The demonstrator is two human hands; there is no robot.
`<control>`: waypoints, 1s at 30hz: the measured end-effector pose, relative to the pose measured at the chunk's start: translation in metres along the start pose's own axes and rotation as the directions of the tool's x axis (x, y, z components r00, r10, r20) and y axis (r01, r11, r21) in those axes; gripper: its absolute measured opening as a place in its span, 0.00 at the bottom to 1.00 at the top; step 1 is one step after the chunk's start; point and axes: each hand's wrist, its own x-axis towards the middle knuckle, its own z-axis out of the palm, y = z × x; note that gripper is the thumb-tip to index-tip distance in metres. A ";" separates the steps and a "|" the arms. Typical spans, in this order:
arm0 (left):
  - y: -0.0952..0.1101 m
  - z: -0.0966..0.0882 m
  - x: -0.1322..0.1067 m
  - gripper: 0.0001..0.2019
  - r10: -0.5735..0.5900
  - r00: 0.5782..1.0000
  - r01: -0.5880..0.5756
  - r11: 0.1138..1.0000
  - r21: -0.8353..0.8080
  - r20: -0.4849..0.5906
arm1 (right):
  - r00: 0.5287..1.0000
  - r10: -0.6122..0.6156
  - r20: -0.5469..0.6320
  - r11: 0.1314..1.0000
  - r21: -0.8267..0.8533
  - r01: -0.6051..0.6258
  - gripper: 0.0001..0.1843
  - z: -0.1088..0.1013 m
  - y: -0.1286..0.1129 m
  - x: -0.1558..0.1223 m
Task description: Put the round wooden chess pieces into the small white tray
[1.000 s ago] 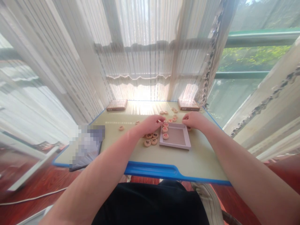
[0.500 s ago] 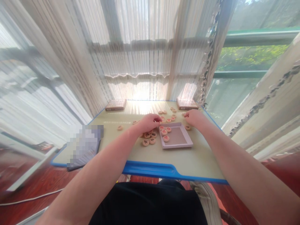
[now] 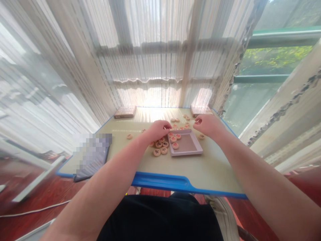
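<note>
While the left hand [image 3: 160, 130] sits at the tray's far-left corner in the head view, the right hand [image 3: 207, 124] hangs past its far-right corner, toward the bench's far-right corner. Left grip: fingers curled, thumb side turned to the tray; contact with wall or disc hidden, cannot tell. Right grip: thumb and fingers bent toward each other, small gap between; whether a disc is pinched there, cannot tell.

Handling, my judgement: steady the shallow tray [image 3: 185, 153] lightly at its wall, take each disc by the rim, lower it flat rather than drop it, and keep both forearms off the loose ones.

Tray position: right of the bench's middle, well in from the right edge, between near and far edges of the bench [image 3: 215, 160]. Pale, low-walled, greyish-brown floor. Red-marked discs [image 3: 175, 146] bunch along its left side, some overlapping; right part of the floor bare.

Dark-marked discs [image 3: 156, 152] cluster just outside the left wall, round, pale wood tone, bold characters. One stray disc [image 3: 201, 137] lies just beside the right wall; another [image 3: 129, 136] well apart, toward the bench's left edge. More toward the far edge, characters too small to read.
</note>
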 end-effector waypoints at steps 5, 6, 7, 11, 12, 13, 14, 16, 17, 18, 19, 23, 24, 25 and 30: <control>0.000 0.002 0.001 0.12 0.009 1.000 -0.009 1.000 0.015 0.000 | 0.911 -0.281 0.302 0.960 0.085 0.268 0.11 -0.021 -0.034 -0.029; 0.001 0.002 0.001 0.12 0.012 1.000 -0.012 1.000 0.020 -0.003 | 0.874 -0.308 0.376 0.951 0.082 0.299 0.10 -0.023 -0.039 -0.033; 0.001 0.001 0.001 0.12 0.017 1.000 -0.017 0.999 0.029 -0.006 | 0.843 -0.332 0.423 0.941 0.084 0.329 0.10 -0.023 -0.042 -0.036; 0.002 0.001 0.001 0.12 0.046 0.999 -0.045 0.997 0.065 -0.009 | 0.802 -0.397 0.447 0.912 0.099 0.397 0.12 -0.021 -0.046 -0.042; 0.002 0.001 0.002 0.12 0.052 0.999 -0.051 0.996 0.073 -0.009 | 0.805 -0.410 0.429 0.907 0.102 0.408 0.12 -0.020 -0.046 -0.042; 0.002 0.001 0.002 0.12 0.057 0.998 -0.056 0.995 0.080 -0.012 | 0.806 -0.426 0.411 0.901 0.110 0.420 0.12 -0.019 -0.047 -0.042; 0.002 0.001 0.002 0.12 0.061 0.998 -0.060 0.994 0.086 -0.015 | 0.803 -0.447 0.394 0.892 0.126 0.435 0.12 -0.018 -0.047 -0.042; 0.002 0.001 0.002 0.12 0.072 0.997 -0.070 0.993 0.094 -0.020 | 0.786 -0.492 0.373 0.869 0.172 0.463 0.11 -0.016 -0.047 -0.041; 0.001 0.001 0.003 0.12 0.078 0.997 -0.075 0.992 0.098 -0.023 | 0.775 -0.512 0.370 0.858 0.194 0.475 0.11 -0.016 -0.047 -0.041; 0.001 0.001 0.003 0.12 0.082 0.996 -0.080 0.991 0.104 -0.024 | 0.764 -0.528 0.371 0.849 0.211 0.484 0.11 -0.015 -0.047 -0.040; 0.000 0.001 0.003 0.12 0.087 0.996 -0.084 0.990 0.111 -0.026 | 0.757 -0.537 0.373 0.843 0.222 0.489 0.11 -0.015 -0.047 -0.040; 0.000 0.000 0.002 0.12 0.098 0.995 -0.093 0.986 0.141 -0.030 | 0.770 -0.514 0.379 0.857 0.200 0.474 0.11 -0.015 -0.045 -0.039; -0.001 0.000 0.002 0.12 0.098 0.995 -0.093 0.985 0.145 -0.029 | 0.780 -0.498 0.379 0.866 0.184 0.464 0.11 -0.016 -0.044 -0.039; -0.001 0.000 0.002 0.12 0.098 0.995 -0.093 0.984 0.149 -0.027 | 0.789 -0.484 0.378 0.874 0.169 0.456 0.11 -0.016 -0.043 -0.039; -0.004 0.002 0.005 0.12 0.133 0.990 -0.124 0.975 0.182 -0.037 | 0.771 -0.474 0.425 0.876 0.144 0.460 0.12 -0.016 -0.036 -0.035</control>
